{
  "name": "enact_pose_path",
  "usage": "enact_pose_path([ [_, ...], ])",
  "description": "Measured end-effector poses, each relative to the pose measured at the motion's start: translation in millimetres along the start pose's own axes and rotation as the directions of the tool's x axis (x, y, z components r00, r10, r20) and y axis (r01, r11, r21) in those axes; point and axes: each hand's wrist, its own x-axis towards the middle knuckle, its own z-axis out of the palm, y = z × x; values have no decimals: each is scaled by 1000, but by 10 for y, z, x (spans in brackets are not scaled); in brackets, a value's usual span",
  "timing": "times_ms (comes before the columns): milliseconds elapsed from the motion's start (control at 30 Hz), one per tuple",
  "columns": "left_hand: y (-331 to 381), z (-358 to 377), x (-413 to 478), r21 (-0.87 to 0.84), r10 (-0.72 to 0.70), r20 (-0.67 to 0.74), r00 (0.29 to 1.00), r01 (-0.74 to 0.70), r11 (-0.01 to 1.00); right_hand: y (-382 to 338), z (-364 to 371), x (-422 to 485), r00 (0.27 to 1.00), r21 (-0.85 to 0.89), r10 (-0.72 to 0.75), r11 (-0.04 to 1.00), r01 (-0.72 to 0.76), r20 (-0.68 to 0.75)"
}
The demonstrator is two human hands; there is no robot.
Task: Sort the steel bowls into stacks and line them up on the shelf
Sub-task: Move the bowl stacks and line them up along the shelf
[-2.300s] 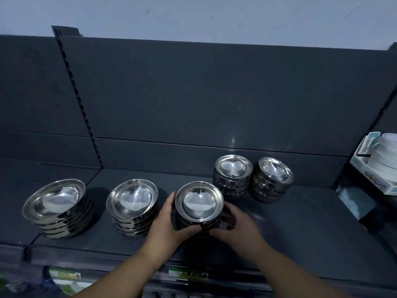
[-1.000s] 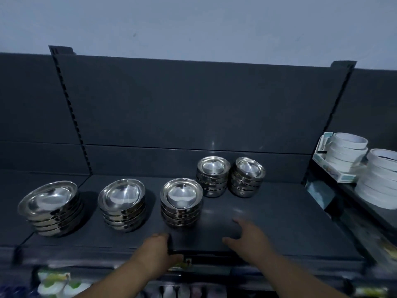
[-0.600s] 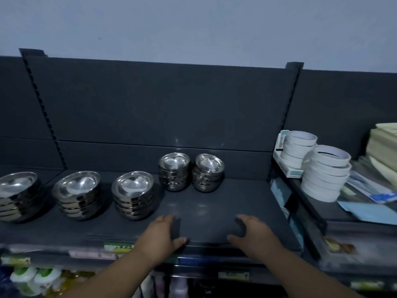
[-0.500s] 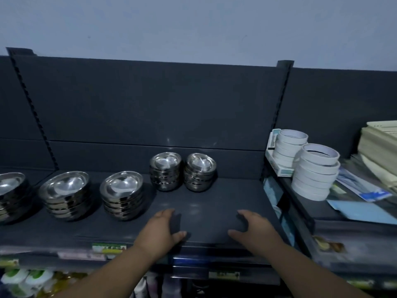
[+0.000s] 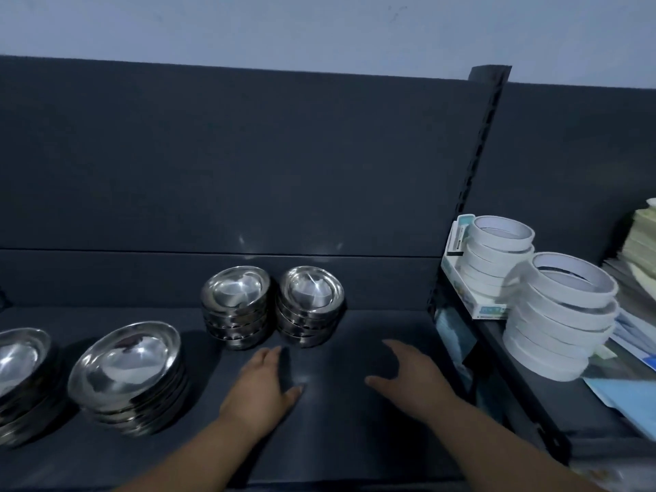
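Two small stacks of steel bowls stand side by side near the back of the dark shelf [image 5: 355, 438]: the left small stack [image 5: 235, 307] and the right small stack [image 5: 310, 305]. A wider stack [image 5: 129, 374] stands nearer the front on the left, and another stack [image 5: 19, 378] is cut off by the left edge. My left hand [image 5: 262, 385] hovers open just in front of the small stacks, fingertips close to them. My right hand [image 5: 408, 378] is open to their right, over bare shelf. Neither hand holds anything.
A slotted upright [image 5: 472, 179] ends this shelf bay on the right. Beyond it, a lower shelf carries two piles of white tape rolls [image 5: 561, 314], a boxed item [image 5: 472, 296] and papers [image 5: 639, 243]. The dark back panel [image 5: 248, 165] rises behind the bowls.
My hands let go of the third front stack, drew back, then moved right and forward toward the two small stacks. The view shifted right and closer, bringing the tape rolls into sight.
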Motion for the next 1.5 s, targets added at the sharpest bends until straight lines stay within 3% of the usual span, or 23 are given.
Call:
enact_pose_path([
  [267, 37, 283, 509, -189, -89, -44, 995, 79, 979, -228, 177, 821, 999, 13, -26, 1000, 25, 41],
  [533, 52, 303, 567, -242, -12, -33, 999, 3, 970, -268, 310, 1000, 999, 219, -46, 975, 38, 30],
  [867, 314, 371, 135, -255, 44, 7, 999, -41, 966, -37, 240, 373, 999, 405, -3, 914, 15, -32],
  [1233, 795, 566, -459, -220, 169, 111, 979, -142, 965, 614, -18, -745, 976, 411, 118, 911, -34, -182],
  [1500, 1013, 391, -390, -416, 172, 61, 983, -132, 900, 624, -118, -787, 986, 435, 64, 900, 10, -155],
])
